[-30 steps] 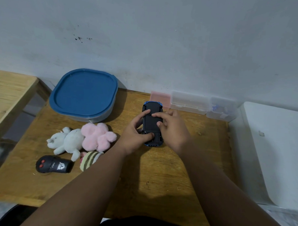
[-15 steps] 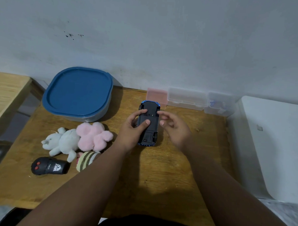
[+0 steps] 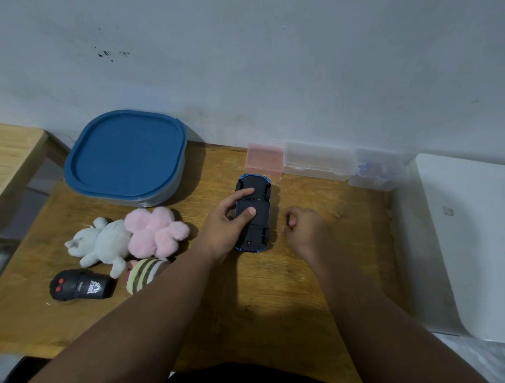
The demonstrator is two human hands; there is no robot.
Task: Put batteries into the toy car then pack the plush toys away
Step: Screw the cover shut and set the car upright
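toy car [image 3: 258,220]: lay belly-up on the table [image 3: 270,293] at frame centre;
left hand [image 3: 223,230]: thumb and forefinger lay across its underside; other fingers curled round its left flank;
right hand [image 3: 307,231]: sat just right of the car, apart from it; fingers curled on a small dark piece [image 3: 287,221] we could not identify;
handling: we judged the car light, stiff, slippery plastic; best gripped by the flanks between the wheels;
plush toys [image 3: 154,233]: lay left of centre; soft, light.
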